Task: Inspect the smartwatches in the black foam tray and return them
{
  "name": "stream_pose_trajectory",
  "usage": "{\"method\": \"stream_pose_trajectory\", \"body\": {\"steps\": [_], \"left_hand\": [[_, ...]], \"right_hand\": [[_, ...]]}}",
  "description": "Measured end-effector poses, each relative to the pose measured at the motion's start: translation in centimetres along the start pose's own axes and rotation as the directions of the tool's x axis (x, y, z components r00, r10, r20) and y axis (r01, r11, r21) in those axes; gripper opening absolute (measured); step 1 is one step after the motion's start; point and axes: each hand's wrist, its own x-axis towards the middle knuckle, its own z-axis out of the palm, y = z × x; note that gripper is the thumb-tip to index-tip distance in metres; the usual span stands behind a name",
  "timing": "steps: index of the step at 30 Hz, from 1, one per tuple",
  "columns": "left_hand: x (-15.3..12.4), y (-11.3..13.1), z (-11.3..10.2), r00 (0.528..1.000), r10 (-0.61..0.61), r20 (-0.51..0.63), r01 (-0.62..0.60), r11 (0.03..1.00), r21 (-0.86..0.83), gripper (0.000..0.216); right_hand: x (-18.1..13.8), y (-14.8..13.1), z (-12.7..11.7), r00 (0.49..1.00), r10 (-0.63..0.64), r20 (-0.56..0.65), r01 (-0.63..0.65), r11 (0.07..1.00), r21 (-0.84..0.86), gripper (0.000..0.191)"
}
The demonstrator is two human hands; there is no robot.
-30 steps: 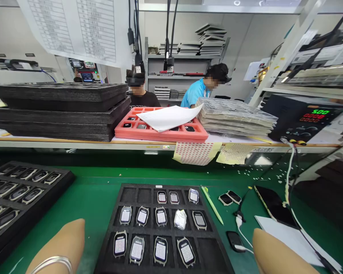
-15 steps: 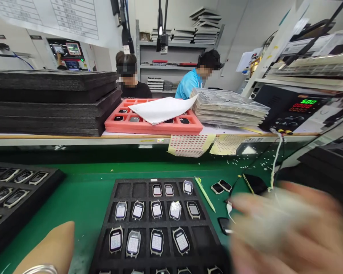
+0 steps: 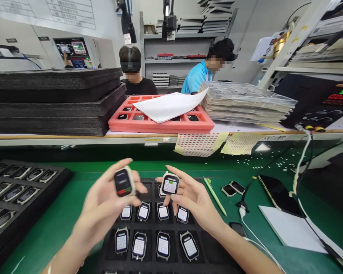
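Green mat, bench line. Left hand pinches dark watch, red bar on face. Right hand pinches lit watch at fingertips, other fingers spread. Both held clear above tray, faces toward me. My reading: side-by-side screen check. Set-down would need a free pocket; right column looks free. Pen, loose watches, cable crowd right side. Second tray left.
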Motion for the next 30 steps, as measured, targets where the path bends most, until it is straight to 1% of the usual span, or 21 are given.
{"method": "stream_pose_trajectory", "body": {"steps": [1,3,5,9,11,13,16,19,23,25,30], "left_hand": [[1.0,-0.7,0.2,0.999,-0.026,0.028,0.027,1.000,-0.012,0.057],[2.6,-2.3,0.5,0.993,-0.081,0.089,0.083,0.996,-0.016,0.052],[3.4,-3.6,0.7,0.990,-0.081,0.118,0.080,0.997,0.012,0.052],[3.4,-4.6,0.6,0.976,-0.079,0.201,0.067,0.995,0.068,0.061],[3.1,-4.8,0.4,0.964,-0.089,0.253,0.076,0.995,0.060,0.064],[3.0,-5.1,0.2,0.955,-0.097,0.280,0.088,0.995,0.044,0.065],[2.9,-5.5,0.2,0.960,-0.094,0.262,0.086,0.995,0.041,0.061],[3.0,-5.7,0.2,0.968,-0.091,0.235,0.079,0.995,0.059,0.057],[3.1,-5.6,0.0,0.976,-0.081,0.204,0.064,0.994,0.087,0.053],[3.1,-5.4,-0.2,0.975,-0.075,0.211,0.059,0.995,0.085,0.054],[3.0,-5.2,-0.4,0.962,-0.065,0.266,0.055,0.997,0.045,0.065]], "right_hand": [[0.0,0.0,0.0,1.000,0.000,-0.012,0.000,1.000,-0.003,0.059],[0.0,0.0,0.0,0.999,-0.001,-0.035,0.001,1.000,-0.008,0.059],[0.1,0.3,0.0,0.998,-0.010,-0.061,0.008,1.000,-0.023,0.057],[0.3,0.8,-0.2,0.989,-0.030,-0.146,0.013,0.993,-0.115,0.046],[0.6,1.0,-0.4,0.983,-0.036,-0.181,0.009,0.989,-0.149,0.041],[0.7,1.2,-0.6,0.980,-0.038,-0.197,0.006,0.987,-0.159,0.036],[0.8,1.1,-0.8,0.982,-0.029,-0.186,0.001,0.988,-0.153,0.035],[0.6,0.7,-0.9,0.990,-0.009,-0.140,-0.007,0.994,-0.113,0.036],[0.2,0.1,-0.6,0.998,0.008,-0.060,-0.011,0.999,-0.053,0.047],[0.1,-0.1,-0.5,1.000,0.004,-0.027,-0.005,0.999,-0.033,0.052],[0.2,-0.2,-0.5,0.999,-0.002,-0.042,0.000,1.000,-0.025,0.053]]}}
